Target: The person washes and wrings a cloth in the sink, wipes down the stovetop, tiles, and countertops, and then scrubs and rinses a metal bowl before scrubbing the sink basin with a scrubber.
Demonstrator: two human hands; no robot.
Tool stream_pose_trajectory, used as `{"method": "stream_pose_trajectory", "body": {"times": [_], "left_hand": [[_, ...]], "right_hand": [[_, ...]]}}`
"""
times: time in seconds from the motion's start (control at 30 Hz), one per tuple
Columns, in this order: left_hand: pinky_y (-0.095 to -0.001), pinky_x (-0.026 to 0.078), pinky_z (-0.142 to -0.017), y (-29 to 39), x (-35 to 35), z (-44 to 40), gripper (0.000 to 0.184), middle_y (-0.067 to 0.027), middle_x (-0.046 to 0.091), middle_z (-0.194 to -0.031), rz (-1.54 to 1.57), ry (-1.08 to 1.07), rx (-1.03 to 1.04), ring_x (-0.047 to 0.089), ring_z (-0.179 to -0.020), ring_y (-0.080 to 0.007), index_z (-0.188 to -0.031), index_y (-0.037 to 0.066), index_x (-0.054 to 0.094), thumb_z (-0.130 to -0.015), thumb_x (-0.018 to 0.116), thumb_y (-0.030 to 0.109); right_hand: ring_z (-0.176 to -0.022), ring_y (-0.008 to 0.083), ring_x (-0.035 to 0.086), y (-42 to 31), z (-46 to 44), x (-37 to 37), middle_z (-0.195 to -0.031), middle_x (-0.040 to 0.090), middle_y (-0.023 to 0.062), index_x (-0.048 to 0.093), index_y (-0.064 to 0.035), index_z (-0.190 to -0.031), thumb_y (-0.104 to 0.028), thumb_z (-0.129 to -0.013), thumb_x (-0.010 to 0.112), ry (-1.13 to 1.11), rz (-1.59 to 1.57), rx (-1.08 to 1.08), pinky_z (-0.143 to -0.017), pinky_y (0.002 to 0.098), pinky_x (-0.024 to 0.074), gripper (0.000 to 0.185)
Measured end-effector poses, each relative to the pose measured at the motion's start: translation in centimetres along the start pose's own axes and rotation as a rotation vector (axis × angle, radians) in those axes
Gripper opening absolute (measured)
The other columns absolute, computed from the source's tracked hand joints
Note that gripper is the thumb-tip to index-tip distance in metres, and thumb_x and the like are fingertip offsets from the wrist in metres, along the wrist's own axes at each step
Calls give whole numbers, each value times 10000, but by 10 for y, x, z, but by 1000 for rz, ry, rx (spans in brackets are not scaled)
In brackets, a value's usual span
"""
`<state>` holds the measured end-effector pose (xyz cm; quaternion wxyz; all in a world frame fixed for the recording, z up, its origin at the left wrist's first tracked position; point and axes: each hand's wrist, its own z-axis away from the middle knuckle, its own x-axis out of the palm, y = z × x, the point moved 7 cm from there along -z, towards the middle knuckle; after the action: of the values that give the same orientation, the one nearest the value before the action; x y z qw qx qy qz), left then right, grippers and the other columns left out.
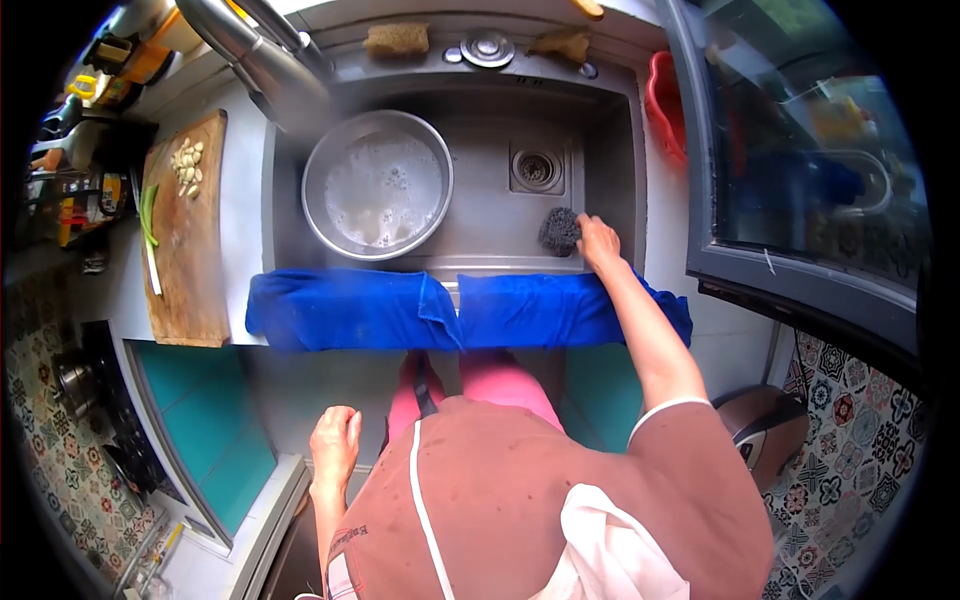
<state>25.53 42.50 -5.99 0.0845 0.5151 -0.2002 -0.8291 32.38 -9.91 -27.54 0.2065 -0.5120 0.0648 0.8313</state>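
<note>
My right hand (598,242) is at the right side of the steel sink (490,215), fingers closed on a dark grey steel wool scrubber (558,232) just below the drain (537,171). My left hand (336,440) hangs low beside my body, loosely curled, with nothing visible in it. A round metal basin (310,190) sits in the left part of the sink, holding cloudy water with some foam. Above its upper left rim is the tap (270,70), partly blurred.
Blue cloths (360,308) cover the sink's front edge. A wooden cutting board (190,270) at left bears garlic cloves (188,167) and a green onion (150,230). A sponge (397,40) and drain plug (487,48) lie behind. An open window (700,200) juts in at right, near a red container (664,105).
</note>
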Motion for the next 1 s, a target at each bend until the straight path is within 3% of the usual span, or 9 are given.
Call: {"method": "stream_pose_trajectory", "body": {"times": [0.2, 0.4, 0.53, 0.6, 0.7, 0.73, 0.8, 0.93, 1.0], "left_hand": [[-404, 461, -692, -13, 19, 11, 72, -134, 597, -835, 14, -86, -99, 582, -798, -325, -842, 30, 573, -835, 605, 95], [-409, 463, -695, -23, 32, 15, 71, -135, 603, -854, 16, -145, -171, 585, -807, -331, -866, 30, 582, -837, 605, 91], [-407, 464, -694, -22, 38, 4, 64, -134, 603, -858, 36, -150, -156, 587, -807, -333, -869, 33, 583, -834, 606, 82], [-406, 464, -694, -20, 38, -4, 62, -134, 602, -855, 39, -152, -149, 586, -806, -331, -867, 32, 581, -832, 606, 76], [-404, 462, -695, -31, 38, -11, 60, -135, 599, -844, 52, -155, -195, 583, -802, -330, -866, 30, 579, -835, 602, 76], [-404, 462, -696, -32, 36, -14, 59, -136, 598, -840, 42, -144, -197, 582, -800, -330, -865, 30, 579, -835, 602, 76], [-403, 461, -696, -31, 34, -15, 58, -137, 596, -833, 22, -140, -205, 580, -796, -330, -862, 30, 580, -836, 601, 77], [-404, 461, -695, -24, 38, -22, 55, -137, 596, -831, 35, -139, -138, 582, -797, -330, -859, 28, 580, -829, 602, 68], [-405, 462, -694, -18, 37, -28, 54, -136, 597, -833, 43, -131, -89, 583, -797, -328, -859, 28, 580, -825, 603, 63]], "right_hand": [[-1045, 418, 556, -19, -20, 29, -1220, 460, 194, 382, -221, -1291, -161, -685, 771, -130, -31, 48, -886, 480, 474, 723], [-992, 383, 578, -20, -47, 16, -1126, 527, 157, 470, -210, -1179, -161, -722, 705, 14, -152, 62, -819, 454, 489, 517], [-904, 347, 615, -85, -10, 10, -1075, 527, 155, 496, -238, -1135, -125, -703, 695, -190, 56, -496, -724, 430, 519, 489], [-910, 342, 620, -78, -5, 60, -1076, 524, 181, 491, -232, -1155, -80, -691, 686, -329, 301, -474, -725, 423, 525, 526], [-908, 347, 624, -49, -43, 63, -1094, 517, 217, 465, -220, -1204, -64, -699, 669, -101, 399, -408, -732, 433, 525, 566], [-865, 386, 618, -41, -63, 44, -1072, 508, 205, 458, -191, -1181, -50, -796, 533, 47, 327, -314, -703, 478, 519, 417], [-856, 401, 611, -33, -97, -12, -1029, 524, 195, 470, -187, -1160, -148, -780, 608, 223, 23, -44, -700, 483, 512, 405], [-927, 380, 599, -71, -111, -111, -1006, 573, 161, 507, -196, -1120, -211, -742, 667, 300, -542, -304, -779, 459, 498, 410], [-945, 372, 601, -49, -120, -71, -1021, 573, 154, 516, -205, -1126, -196, -737, 662, 226, -1, -29, -791, 451, 499, 415]]}}
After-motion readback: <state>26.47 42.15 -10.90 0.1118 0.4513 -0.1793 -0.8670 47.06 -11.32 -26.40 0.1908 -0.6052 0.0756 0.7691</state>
